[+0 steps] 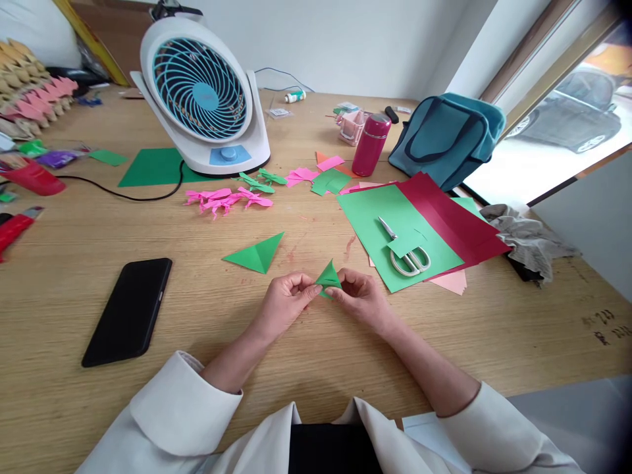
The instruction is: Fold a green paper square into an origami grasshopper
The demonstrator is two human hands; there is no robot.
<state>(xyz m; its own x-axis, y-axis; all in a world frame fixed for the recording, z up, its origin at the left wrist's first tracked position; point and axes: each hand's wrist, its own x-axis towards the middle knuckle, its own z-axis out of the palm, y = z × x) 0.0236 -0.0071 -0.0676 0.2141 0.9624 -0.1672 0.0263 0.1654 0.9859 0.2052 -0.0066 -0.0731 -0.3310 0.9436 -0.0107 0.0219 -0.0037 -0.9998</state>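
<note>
Between my two hands is a small piece of folded green paper (pixel 328 278), its tip pointing up and away from me. My left hand (pixel 290 299) pinches its left corner between thumb and fingers. On the other side my right hand (pixel 359 296) is closed on the right corner, thumb in front. Just beyond my left hand a green paper triangle (pixel 255 254) with a centre crease lies on the table. To the right, scissors (pixel 411 261) rest on a large green sheet (pixel 368 217), a small green scrap covering part of them.
A white fan (pixel 205 99) stands at the back left, its cord running left. Pink folded paper figures (pixel 227 199) and green ones (pixel 259 181) lie before it. A black phone (pixel 128 309) is at left. A red bottle (pixel 371 146) and teal bag (pixel 447 138) stand at back right.
</note>
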